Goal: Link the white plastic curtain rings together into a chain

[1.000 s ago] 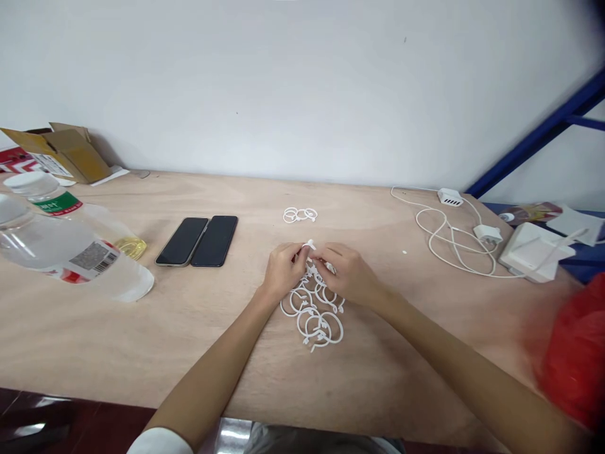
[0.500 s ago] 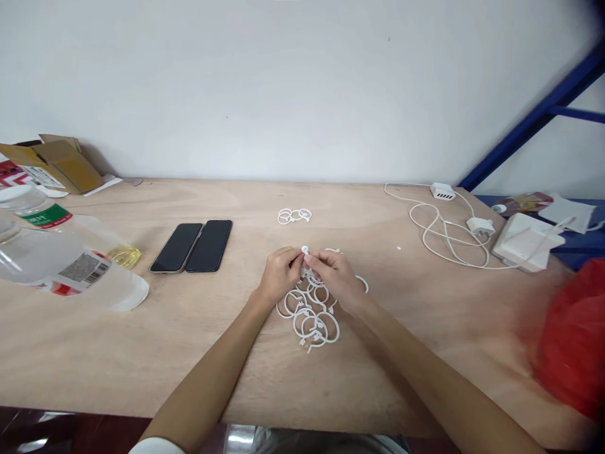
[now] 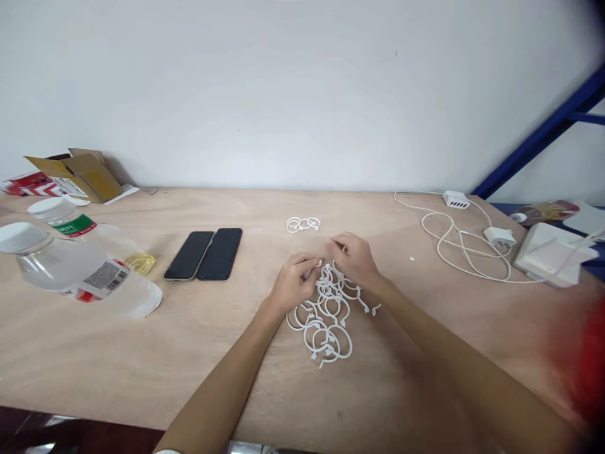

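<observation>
My left hand (image 3: 297,280) is closed at the left edge of a tangle of white plastic rings (image 3: 331,306). Its thumb and forefinger pinch a white plastic ring, whose small end (image 3: 320,261) shows at the fingertips; the rest is hidden. Just above the tangle's upper right is my right hand (image 3: 357,258), its fingers loosely bent with a gap between them and nothing visible in them. Many of the rings overlap, and each has a break with small knobbed ends. Farther back lies a small row of joined white rings (image 3: 303,224), apart from both hands.
Two dark phones (image 3: 220,253) lie side by side on the left of the wooden table (image 3: 265,391). Clear bottles (image 3: 108,277) and a cardboard box (image 3: 89,176) are farther left. At right are a white cable (image 3: 442,243), chargers (image 3: 500,237) and a blurred red object (image 3: 593,359).
My hands, together around a ring half a second ago, have come apart, the right one moving up and right. More of the ring tangle shows between them. The whole view has shifted slightly.
</observation>
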Demonstrator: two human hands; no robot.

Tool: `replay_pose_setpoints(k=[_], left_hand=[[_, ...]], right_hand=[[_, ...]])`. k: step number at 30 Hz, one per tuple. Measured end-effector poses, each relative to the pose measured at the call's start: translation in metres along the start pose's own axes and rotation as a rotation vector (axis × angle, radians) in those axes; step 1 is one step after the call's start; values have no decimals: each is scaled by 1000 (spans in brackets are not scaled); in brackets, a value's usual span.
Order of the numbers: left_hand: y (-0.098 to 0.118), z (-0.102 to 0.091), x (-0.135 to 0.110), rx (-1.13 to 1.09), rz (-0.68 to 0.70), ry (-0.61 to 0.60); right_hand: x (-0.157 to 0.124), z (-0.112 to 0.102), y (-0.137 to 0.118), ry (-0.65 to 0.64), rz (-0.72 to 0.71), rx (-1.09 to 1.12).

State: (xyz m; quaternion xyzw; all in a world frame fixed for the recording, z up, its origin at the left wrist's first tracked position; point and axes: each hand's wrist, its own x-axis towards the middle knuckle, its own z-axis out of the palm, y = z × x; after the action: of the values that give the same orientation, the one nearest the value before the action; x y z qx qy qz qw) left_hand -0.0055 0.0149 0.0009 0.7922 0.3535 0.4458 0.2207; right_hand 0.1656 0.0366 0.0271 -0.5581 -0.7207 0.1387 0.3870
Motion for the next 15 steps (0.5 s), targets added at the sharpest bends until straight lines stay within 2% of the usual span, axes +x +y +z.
replay_pose_setpoints(k=[4, 7, 11, 15], left_hand=[[-3, -1, -1, -7, 14, -16], [-5, -2, -2, -18, 25, -1], [-6, -1, -2, -8, 19, 39], [-5, 1, -1, 31, -19, 88]], right_hand=[[44, 14, 35, -210, 40, -260], [60, 24, 44, -305, 84, -447], [60, 26, 43, -332, 8, -561], [48, 18, 43, -361, -57, -553]])
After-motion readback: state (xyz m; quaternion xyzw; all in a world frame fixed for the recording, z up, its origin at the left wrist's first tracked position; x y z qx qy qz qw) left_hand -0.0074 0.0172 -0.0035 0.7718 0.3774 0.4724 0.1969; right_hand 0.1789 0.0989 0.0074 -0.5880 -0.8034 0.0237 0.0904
